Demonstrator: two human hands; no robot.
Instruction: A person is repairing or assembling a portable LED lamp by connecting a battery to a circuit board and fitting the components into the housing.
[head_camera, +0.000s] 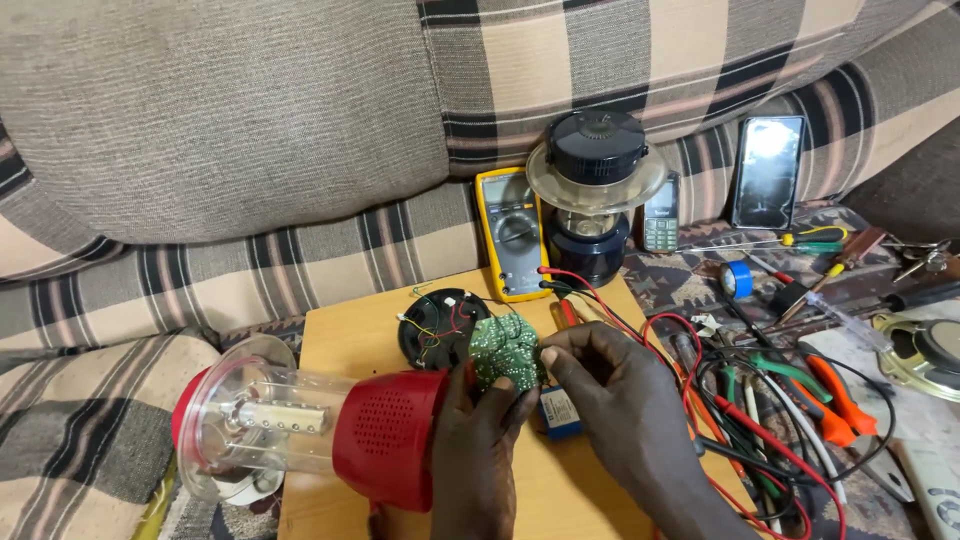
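Lantern (300, 425), red-based with a clear body, is laid on its side at lower left on the wooden counter (345, 330). At centre, a green circuit board (507, 352) is pinched between both grips: left hand (480, 440) from below, right hand (610, 395) by its right edge. A yellow multimeter (510, 232) is propped behind, upper centre.

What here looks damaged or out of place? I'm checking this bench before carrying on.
The red lantern lies on its side, opened: its green circuit board is out, held between both hands, and its black cover lies apart with loose wires showing.
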